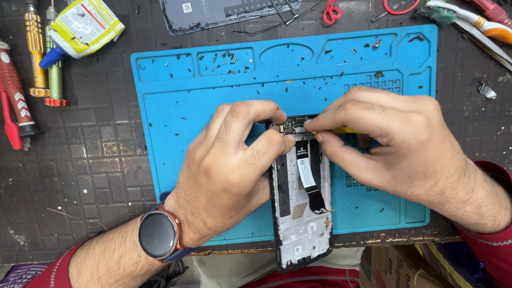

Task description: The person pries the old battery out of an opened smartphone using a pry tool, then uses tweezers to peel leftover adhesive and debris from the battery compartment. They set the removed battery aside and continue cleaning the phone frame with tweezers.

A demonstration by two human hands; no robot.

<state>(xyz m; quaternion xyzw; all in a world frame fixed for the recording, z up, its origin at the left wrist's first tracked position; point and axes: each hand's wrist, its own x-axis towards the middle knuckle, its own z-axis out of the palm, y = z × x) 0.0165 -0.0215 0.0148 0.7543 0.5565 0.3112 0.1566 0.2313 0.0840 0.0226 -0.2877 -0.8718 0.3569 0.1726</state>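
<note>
Head view: opened phone frame [301, 209], flex cable exposed

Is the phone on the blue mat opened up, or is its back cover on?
Opened up. The phone shows its bare inner frame, a flat ribbon cable and the small board at its top; a separate back cover lies above the mat.

Both hands, left [228, 163] and right [384, 143], on opened phone frame [302, 217] over blue mat [205, 70]
</note>
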